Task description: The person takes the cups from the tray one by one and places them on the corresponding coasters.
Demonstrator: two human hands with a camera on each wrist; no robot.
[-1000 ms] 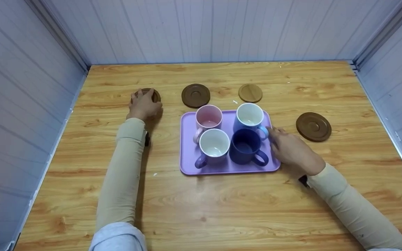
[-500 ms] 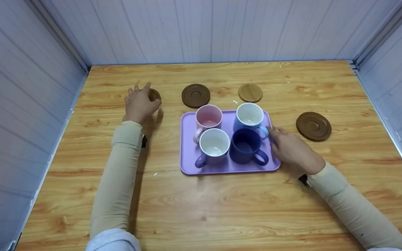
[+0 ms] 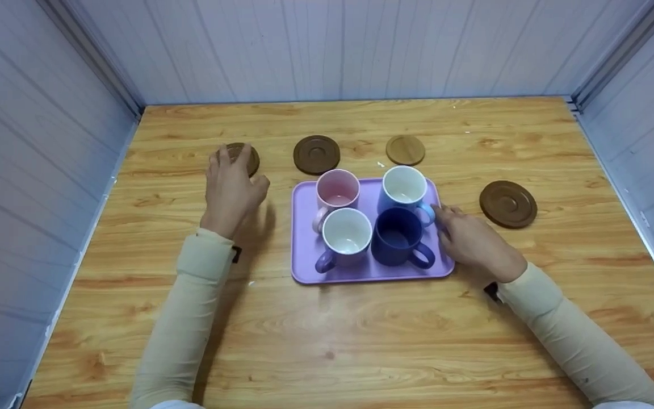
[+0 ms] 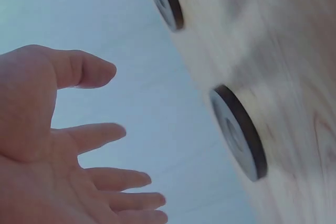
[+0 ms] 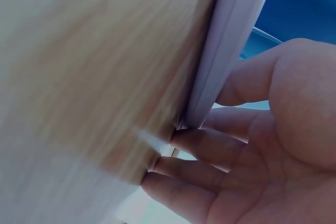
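Observation:
In the head view my left hand point(image 3: 231, 193) hovers with fingers spread and nothing in it, its fingertips just over a dark brown round coaster point(image 3: 252, 162) at the far left. Its left wrist view shows the palm apart from the coaster point(image 4: 239, 132). My right hand point(image 3: 477, 241) grips the right rim of a purple tray point(image 3: 307, 267), thumb over the edge and fingers low against the tabletop. On the tray stand a pink mug point(image 3: 338, 190), a light blue mug point(image 3: 405, 184), a purple mug with white inside point(image 3: 348, 236) and a dark blue mug point(image 3: 398, 238).
Behind the tray lie another dark brown coaster point(image 3: 317, 154) and a lighter wooden one point(image 3: 405, 150). A further brown coaster point(image 3: 508, 204) lies to the right, beyond the right hand. Pale panel walls point(image 3: 344, 51) enclose the wooden table point(image 3: 327, 341) at back and sides.
My left hand has come off the left coaster and drawn back toward me, leaving the coaster on the table. The right hand and the tray with its mugs have stayed in place.

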